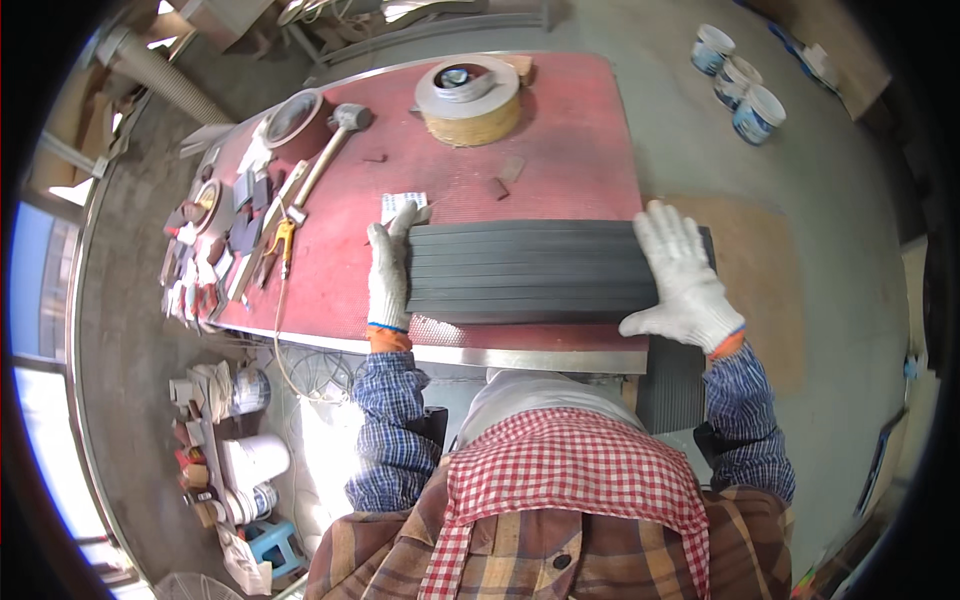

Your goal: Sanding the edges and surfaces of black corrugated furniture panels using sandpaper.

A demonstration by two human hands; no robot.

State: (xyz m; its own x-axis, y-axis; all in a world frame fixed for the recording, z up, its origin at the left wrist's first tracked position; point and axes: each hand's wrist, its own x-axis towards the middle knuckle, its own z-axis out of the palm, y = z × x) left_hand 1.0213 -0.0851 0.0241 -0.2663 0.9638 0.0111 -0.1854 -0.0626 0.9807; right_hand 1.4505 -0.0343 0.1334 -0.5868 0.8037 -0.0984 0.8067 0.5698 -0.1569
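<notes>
A bundle of long, flat dark grey strips (530, 265) lies side by side across the front of the red table, with its right end past the table's edge. My left hand (389, 270), in a white knit glove, stands flat against the bundle's left end with its fingers stretched away from me. Over the right end, my right hand (685, 280), gloved likewise, rests with its fingers spread and thumb out. Below it, another batch of ribbed dark grey strips (672, 390) shows beside the table's corner, partly hidden.
The red table (560, 170) carries a wide tape roll (467, 110), a mallet (335, 150), a brown bowl-like container (297, 125), a yellow air gun (284, 240) on a hose and scattered small blocks. Several buckets (758, 115) stand on the floor. A blue stool (275, 548) sits lower left.
</notes>
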